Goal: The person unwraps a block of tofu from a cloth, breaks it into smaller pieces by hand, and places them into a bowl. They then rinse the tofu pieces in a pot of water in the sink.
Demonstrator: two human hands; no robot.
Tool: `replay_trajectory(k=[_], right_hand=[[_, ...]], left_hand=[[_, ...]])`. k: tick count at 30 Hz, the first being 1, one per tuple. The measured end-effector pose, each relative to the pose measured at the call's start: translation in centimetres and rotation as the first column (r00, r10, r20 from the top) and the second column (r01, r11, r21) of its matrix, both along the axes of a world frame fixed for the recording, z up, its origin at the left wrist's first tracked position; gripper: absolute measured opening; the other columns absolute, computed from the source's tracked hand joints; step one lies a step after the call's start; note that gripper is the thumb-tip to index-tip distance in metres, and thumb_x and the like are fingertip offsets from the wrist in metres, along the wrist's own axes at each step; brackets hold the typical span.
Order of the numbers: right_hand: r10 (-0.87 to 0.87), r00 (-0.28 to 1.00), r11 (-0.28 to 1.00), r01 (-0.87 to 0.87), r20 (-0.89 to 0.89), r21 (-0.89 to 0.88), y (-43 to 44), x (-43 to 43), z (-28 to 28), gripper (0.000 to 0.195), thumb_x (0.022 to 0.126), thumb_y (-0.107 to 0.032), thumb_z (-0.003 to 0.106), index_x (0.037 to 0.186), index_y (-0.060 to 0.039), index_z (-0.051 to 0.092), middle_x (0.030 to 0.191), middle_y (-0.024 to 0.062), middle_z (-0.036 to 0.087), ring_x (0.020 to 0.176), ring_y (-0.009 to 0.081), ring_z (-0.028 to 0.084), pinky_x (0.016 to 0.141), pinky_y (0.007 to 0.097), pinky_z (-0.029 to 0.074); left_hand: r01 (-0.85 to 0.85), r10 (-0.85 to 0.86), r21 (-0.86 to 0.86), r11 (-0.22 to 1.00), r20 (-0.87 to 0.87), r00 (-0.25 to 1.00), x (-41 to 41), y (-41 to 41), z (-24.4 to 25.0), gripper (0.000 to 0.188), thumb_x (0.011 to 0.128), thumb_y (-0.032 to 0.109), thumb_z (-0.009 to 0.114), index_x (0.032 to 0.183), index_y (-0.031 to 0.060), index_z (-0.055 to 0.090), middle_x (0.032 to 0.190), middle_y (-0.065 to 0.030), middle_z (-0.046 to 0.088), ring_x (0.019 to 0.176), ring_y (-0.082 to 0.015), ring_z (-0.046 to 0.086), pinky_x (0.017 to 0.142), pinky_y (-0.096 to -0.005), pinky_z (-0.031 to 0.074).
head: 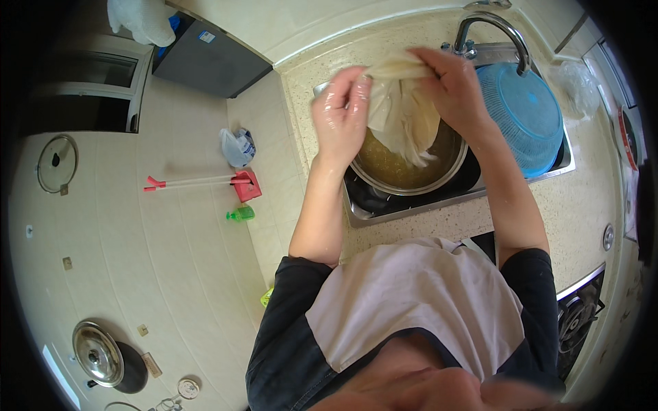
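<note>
A wet, cream-coloured, thin cloth-like piece [403, 110] hangs between my two hands, above a round metal basin [411, 187] that holds cloudy yellowish-brown liquid. My left hand [342, 113] is wet and pinches the piece's edge between thumb and fingers. My right hand [455, 85] is slightly blurred and grips the other side of the piece. Folds of it hang down to the liquid's surface or just over it; I cannot tell which. The basin stands in the left bowl of a stainless steel double sink [365, 218].
An upturned blue plastic basket [529, 113] fills the right sink bowl beneath a chrome faucet [493, 20]. A clear plastic bag [578, 87] lies on the counter's right. A gas stove [578, 313] is at the lower right, and a red dustpan [247, 186] stands at the left.
</note>
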State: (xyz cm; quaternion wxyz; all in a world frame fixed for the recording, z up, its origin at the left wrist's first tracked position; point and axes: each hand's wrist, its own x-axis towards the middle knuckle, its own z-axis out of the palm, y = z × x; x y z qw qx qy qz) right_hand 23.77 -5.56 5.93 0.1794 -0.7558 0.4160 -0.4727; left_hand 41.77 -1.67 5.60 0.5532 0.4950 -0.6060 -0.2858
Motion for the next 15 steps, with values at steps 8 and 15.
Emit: replay_trajectory(k=[8,15], right_hand=[[0.276,0.829,0.838,0.039,-0.486,0.544,0.5,-4.3,-16.0,0.048,0.069,-0.012,0.066,0.116,-0.0109,0.056,0.114,0.0237,0.053,0.100,0.0370,0.055,0.085,0.0390,0.047],[0.332,0.638,0.731,0.291,-0.695,0.617,1.7,3.9,-20.6,0.076,0.070,-0.024,0.071,0.136,-0.0266,0.034,0.144,0.0203,0.018,0.126,0.0469,0.027,0.094,0.0603,0.034]], left_hand=[[0.110,-0.184,0.169,0.979,0.525,0.831,3.1,1.6,-14.7,0.012,0.078,0.007,0.063,0.089,0.0026,0.062,0.092,-0.0135,0.062,0.086,-0.0299,0.059,0.075,-0.0337,0.048],[0.012,-0.142,0.190,0.982,0.685,0.715,2.0,3.3,-18.8,0.019,0.077,0.017,0.064,0.093,0.0072,0.061,0.096,-0.0083,0.062,0.093,-0.0264,0.057,0.077,-0.0356,0.048]])
